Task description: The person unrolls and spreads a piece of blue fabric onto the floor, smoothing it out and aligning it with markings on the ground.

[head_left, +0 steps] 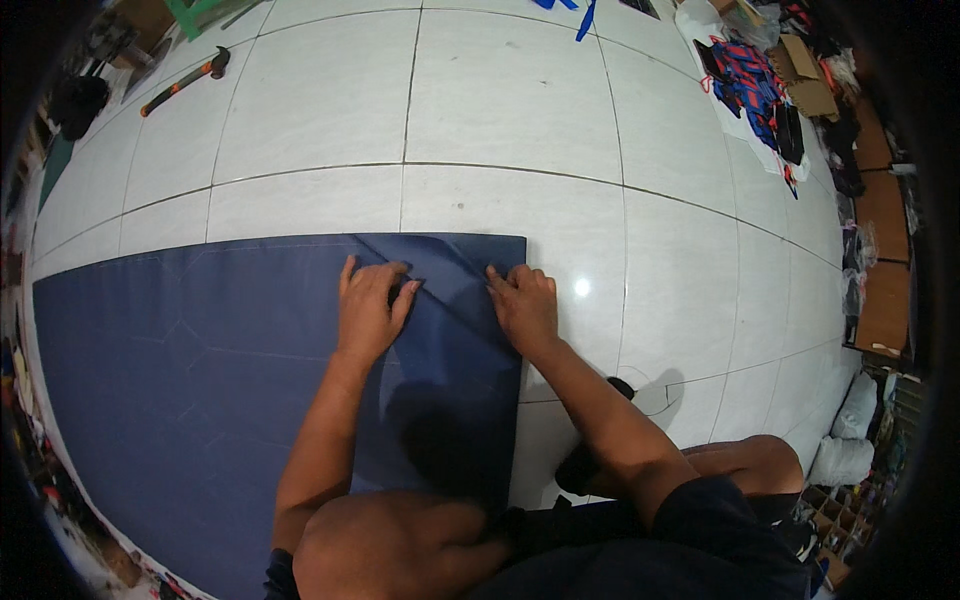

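A large sheet of dark blue fabric lies on the floor, with faint pale lines on it. Near its top edge, my left hand pinches a raised fold between thumb and fingers, the little finger held out. My right hand grips the sheet close to its right edge, fingers bent and the fingertips on the cloth. Diagonal creases run through the fabric between the two hands. What lies under my fingertips is hidden.
White floor tiles surround the sheet. A hammer rests at the far left, near a green stool leg. Blue and red cloth pieces and an opened cardboard box lie far right. My bare knee is over the sheet's near part.
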